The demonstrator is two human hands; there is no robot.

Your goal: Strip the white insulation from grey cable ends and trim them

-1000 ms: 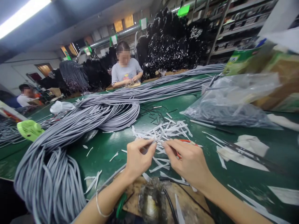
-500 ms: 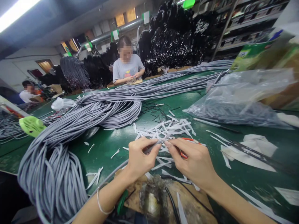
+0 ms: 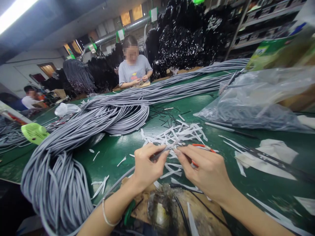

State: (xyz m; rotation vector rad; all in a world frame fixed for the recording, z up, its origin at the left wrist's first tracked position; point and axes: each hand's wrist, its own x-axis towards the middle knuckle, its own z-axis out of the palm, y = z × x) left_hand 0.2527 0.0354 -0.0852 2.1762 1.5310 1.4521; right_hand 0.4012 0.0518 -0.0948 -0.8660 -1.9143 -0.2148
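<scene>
My left hand (image 3: 150,162) is closed around a grey cable (image 3: 157,156) near its end, with thumb and forefinger pinching it. The cable's tail runs back under my left wrist toward the lower left. My right hand (image 3: 203,167) pinches the tip of the same cable; the fingertips of both hands almost meet, and the small parts between them are too fine to make out. An orange-handled tool (image 3: 205,147) shows behind and below my right fingers; whether it lies on the table or rests in that hand I cannot tell. White strips (image 3: 176,134) lie scattered just beyond my fingers.
Thick bundles of grey cable (image 3: 71,141) fill the left and run across the green table (image 3: 108,147). A clear plastic bag (image 3: 261,105) of grey pieces stands at right, near tweezers (image 3: 270,157). A stained wooden board (image 3: 204,213) lies below my hands. A co-worker (image 3: 135,67) sits opposite.
Both hands keep their pinch on the cable with barely any movement. The view has shifted slightly, so things on the right appear a little farther right.
</scene>
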